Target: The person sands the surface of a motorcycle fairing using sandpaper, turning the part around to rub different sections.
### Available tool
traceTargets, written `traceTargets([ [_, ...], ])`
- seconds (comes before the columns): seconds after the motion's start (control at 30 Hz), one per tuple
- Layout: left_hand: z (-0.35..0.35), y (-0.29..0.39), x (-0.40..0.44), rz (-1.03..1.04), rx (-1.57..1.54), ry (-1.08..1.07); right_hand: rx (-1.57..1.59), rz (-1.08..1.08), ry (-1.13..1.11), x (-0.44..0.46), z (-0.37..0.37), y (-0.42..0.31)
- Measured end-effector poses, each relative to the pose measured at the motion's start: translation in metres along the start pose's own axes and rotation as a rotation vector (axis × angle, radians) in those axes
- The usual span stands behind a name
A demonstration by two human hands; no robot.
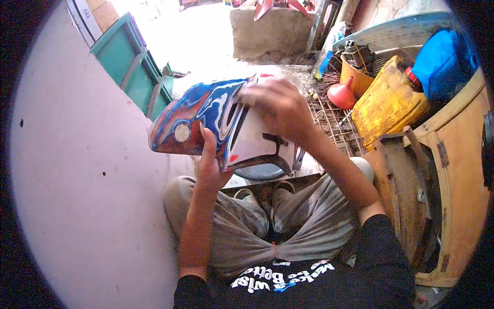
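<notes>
A curved panel, like a motorcycle body cover, is held up above my knees. Its surface shows swirled blue, white and reddish-brown paint layers, with a pale round spot near the left end and a white section with dark slots on the right. My left hand grips the lower edge, thumb up on the painted face; its other fingers are hidden behind. Over the panel's upper right part lies my right hand, smeared by motion, so whether it holds anything is unclear. Below the panel a dark round basin shows partly.
A pale wall runs along the left, with a green panel beyond it. To the right are a yellow jerrycan, a red funnel, a blue container and metal mesh. Wooden furniture stands close to my right arm.
</notes>
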State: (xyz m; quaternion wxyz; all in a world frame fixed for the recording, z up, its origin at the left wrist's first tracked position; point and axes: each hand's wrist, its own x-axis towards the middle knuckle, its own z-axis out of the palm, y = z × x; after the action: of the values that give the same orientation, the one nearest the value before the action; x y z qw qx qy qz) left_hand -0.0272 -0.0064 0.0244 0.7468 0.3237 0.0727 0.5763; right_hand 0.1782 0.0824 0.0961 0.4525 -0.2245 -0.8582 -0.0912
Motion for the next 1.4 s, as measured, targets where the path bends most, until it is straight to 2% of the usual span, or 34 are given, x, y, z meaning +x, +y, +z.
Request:
traceTargets([
  [0.03, 0.001, -0.003, -0.001, -0.046, 0.066, 0.016, -0.010, 0.138, -0.038, 0.002, -0.004, 0.011],
  [0.1, 0.001, -0.006, -0.002, -0.138, 0.205, 0.041, -0.125, 0.169, -0.254, -0.013, -0.006, 0.004],
  [0.13, 0.008, -0.014, -0.003, -0.172, 0.273, 0.184, -0.025, 0.103, -0.134, -0.024, -0.002, -0.014],
  [0.17, 0.014, -0.013, -0.002, -0.172, 0.273, 0.186, 0.096, 0.074, -0.117, -0.035, -0.001, -0.031],
  [0.23, 0.009, -0.015, -0.001, -0.160, 0.177, 0.097, 0.110, -0.013, -0.122, -0.032, -0.014, -0.046],
  [0.3, 0.013, -0.013, 0.001, -0.167, 0.229, 0.121, 0.030, 0.074, -0.170, -0.033, -0.005, -0.007],
  [0.33, 0.002, -0.015, 0.001, -0.139, 0.060, 0.016, 0.134, 0.314, -0.131, -0.028, -0.008, 0.004],
  [0.37, -0.009, -0.018, 0.002, -0.129, -0.112, -0.092, 0.227, 0.405, -0.059, -0.037, 0.002, 0.028],
  [0.43, -0.006, -0.017, 0.003, -0.104, -0.135, -0.076, 0.306, 0.745, -0.038, -0.052, 0.014, 0.042],
  [0.53, 0.013, -0.028, 0.007, -0.099, 0.026, 0.157, 0.548, 0.941, 0.005, -0.065, 0.030, 0.047],
  [0.57, 0.016, -0.029, 0.008, -0.097, 0.084, 0.233, 0.547, 0.957, 0.017, -0.068, 0.032, 0.046],
  [0.67, 0.013, -0.020, 0.008, -0.140, 0.219, 0.145, 0.571, 0.968, 0.057, -0.067, 0.036, 0.042],
  [0.87, 0.016, -0.011, 0.010, -0.026, 0.168, 0.175, 0.668, 1.010, 0.114, -0.074, 0.041, 0.047],
  [1.17, 0.017, -0.013, 0.017, 0.080, 0.139, 0.269, 0.606, 0.969, 0.156, -0.077, 0.040, 0.055],
  [1.27, 0.014, -0.009, 0.018, 0.089, 0.147, 0.280, 0.631, 1.012, 0.088, -0.072, 0.034, 0.051],
  [1.4, 0.007, -0.003, 0.017, 0.085, 0.160, 0.297, 0.590, 0.966, 0.039, -0.068, 0.031, 0.044],
])
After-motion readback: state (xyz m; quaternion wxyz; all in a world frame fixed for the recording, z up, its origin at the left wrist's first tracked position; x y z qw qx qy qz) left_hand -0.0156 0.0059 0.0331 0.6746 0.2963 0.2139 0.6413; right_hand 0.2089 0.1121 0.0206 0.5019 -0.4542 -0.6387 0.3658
